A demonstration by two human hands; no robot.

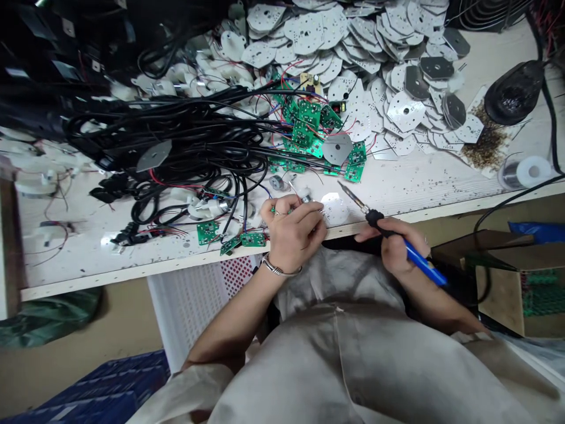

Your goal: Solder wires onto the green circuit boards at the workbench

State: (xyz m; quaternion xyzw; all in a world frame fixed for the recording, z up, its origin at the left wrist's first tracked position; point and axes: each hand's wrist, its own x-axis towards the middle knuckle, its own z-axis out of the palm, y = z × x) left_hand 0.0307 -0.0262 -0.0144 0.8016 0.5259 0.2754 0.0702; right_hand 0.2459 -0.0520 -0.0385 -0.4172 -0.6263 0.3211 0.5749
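Observation:
My right hand is wrapped round the blue handle of a soldering iron, whose metal tip points up and left above the bench edge. My left hand rests at the front edge of the bench with curled fingers. A little green shows by its fingertips, but what they grip is mostly hidden. Just right of those fingers lies a white octagonal plate. Small green circuit boards with wires lie left of the hand. Beyond it is a small round motor.
Black cables spread over the left of the bench. Behind are a heap of white plates and piled green boards. At right stand a dark soldering-iron holder and a solder spool; a cardboard box sits below.

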